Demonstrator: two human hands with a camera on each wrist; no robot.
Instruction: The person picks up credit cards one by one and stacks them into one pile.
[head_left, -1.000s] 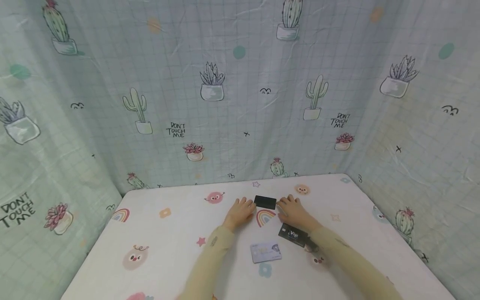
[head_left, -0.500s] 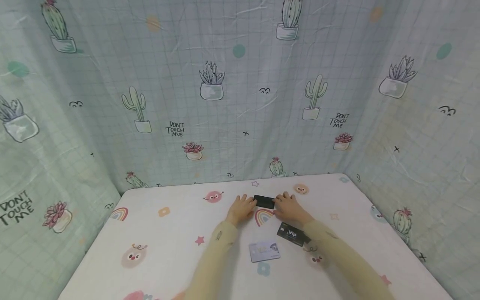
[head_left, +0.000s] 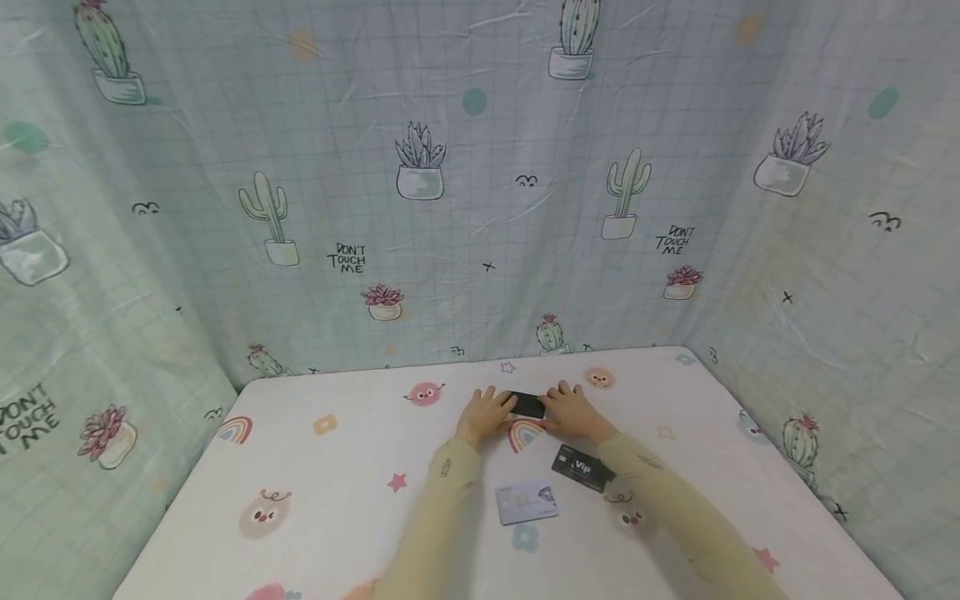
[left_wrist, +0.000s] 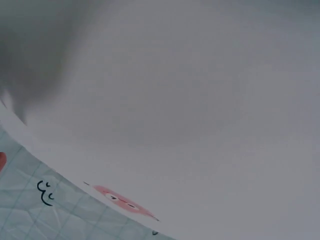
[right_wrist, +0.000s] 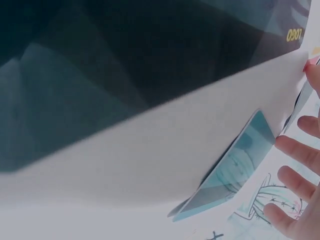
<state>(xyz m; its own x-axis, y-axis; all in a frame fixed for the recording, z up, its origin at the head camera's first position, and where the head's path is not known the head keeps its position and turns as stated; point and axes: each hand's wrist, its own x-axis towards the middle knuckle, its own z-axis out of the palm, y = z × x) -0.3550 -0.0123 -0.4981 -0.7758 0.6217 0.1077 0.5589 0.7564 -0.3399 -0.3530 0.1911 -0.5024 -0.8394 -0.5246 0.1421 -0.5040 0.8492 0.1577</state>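
Note:
Near the back middle of the table lies a glossy black card (head_left: 528, 405), between both hands. My left hand (head_left: 484, 414) reaches its left end with the fingertips right at the edge. At the opposite end, the fingertips of my right hand (head_left: 573, 411) overlap the card. In the right wrist view, the fingers of the right hand (right_wrist: 300, 180) are straight and spread, one tip at the corner of a tilted, reflective card (right_wrist: 235, 167). A black VIP card (head_left: 582, 467) lies under the right wrist; close up, it fills much of that wrist view. The left wrist view shows no fingers.
A pale lilac card (head_left: 527, 502) lies in front of the VIP card, between the forearms. The white, printed tablecloth (head_left: 337, 475) covers the table. A hanging cactus-print curtain (head_left: 450, 233) encloses the back and sides.
Both hands have come closer together, and their fingertips cover more of the black card's ends. The right sleeve has shifted left, toward the VIP card. The cards on the table have stayed put.

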